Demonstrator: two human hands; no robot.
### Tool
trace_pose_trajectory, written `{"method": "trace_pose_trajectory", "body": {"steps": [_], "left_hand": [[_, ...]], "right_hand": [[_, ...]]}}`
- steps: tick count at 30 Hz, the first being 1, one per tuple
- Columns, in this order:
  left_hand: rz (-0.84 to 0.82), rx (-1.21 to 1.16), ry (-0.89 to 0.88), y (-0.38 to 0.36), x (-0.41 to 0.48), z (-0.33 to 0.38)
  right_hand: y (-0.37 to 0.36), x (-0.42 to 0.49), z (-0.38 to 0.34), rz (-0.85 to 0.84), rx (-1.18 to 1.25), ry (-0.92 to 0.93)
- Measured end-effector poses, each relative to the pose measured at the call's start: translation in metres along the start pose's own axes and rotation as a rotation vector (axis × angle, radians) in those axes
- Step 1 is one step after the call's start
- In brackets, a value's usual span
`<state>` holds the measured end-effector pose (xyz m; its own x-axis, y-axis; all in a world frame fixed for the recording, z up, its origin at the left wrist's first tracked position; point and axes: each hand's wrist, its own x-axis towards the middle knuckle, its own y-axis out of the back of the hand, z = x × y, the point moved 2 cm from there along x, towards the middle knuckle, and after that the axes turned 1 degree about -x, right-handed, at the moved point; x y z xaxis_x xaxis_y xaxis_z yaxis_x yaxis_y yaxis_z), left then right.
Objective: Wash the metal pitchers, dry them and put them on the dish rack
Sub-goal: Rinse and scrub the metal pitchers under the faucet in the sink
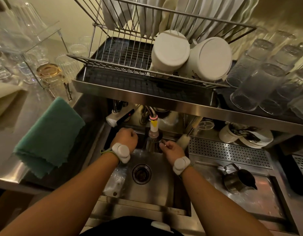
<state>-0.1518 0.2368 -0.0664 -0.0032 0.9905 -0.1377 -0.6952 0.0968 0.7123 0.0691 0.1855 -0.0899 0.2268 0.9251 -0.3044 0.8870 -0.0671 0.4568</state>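
Observation:
A metal pitcher (pixel 152 144) stands upright at the back of the sink (pixel 152 189), directly under the faucet nozzle (pixel 153 124). My right hand (pixel 172 149) grips it at its right side, near the rim. My left hand (pixel 126 137) is a closed fist just left of the pitcher, apart from it; its palm side is hidden. A second metal pitcher (pixel 239 180) with a dark inside sits on the steel drainboard to the right. The wire dish rack (pixel 123 65) stands on the shelf above the sink, its left half bare.
Two white containers (pixel 191 58) and upright plates fill the rack's right and rear. Upturned glasses (pixel 259 86) crowd the shelf at right. A folded green cloth (pixel 50 138) lies on the left counter. A bottle brush (pixel 183 140) leans by the perforated tray (pixel 229 152). The drain (pixel 141 173) is mid-sink.

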Motion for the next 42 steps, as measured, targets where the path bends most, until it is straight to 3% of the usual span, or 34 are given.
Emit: {"method": "trace_pose_trajectory", "body": {"steps": [3, 12, 21, 42], "left_hand": [[-0.017, 0.006, 0.004, -0.004, 0.000, 0.004], [-0.004, 0.009, 0.010, -0.004, -0.009, 0.003], [-0.012, 0.010, 0.033, 0.002, -0.014, 0.002], [-0.014, 0.025, 0.044, 0.007, -0.018, 0.006]], "right_hand": [[0.008, -0.009, 0.014, -0.009, 0.069, -0.052], [-0.008, -0.020, 0.023, -0.049, -0.085, -0.059], [-0.014, -0.018, 0.016, -0.119, -0.051, -0.119], [-0.014, -0.008, 0.004, -0.035, 0.035, -0.142]]}}
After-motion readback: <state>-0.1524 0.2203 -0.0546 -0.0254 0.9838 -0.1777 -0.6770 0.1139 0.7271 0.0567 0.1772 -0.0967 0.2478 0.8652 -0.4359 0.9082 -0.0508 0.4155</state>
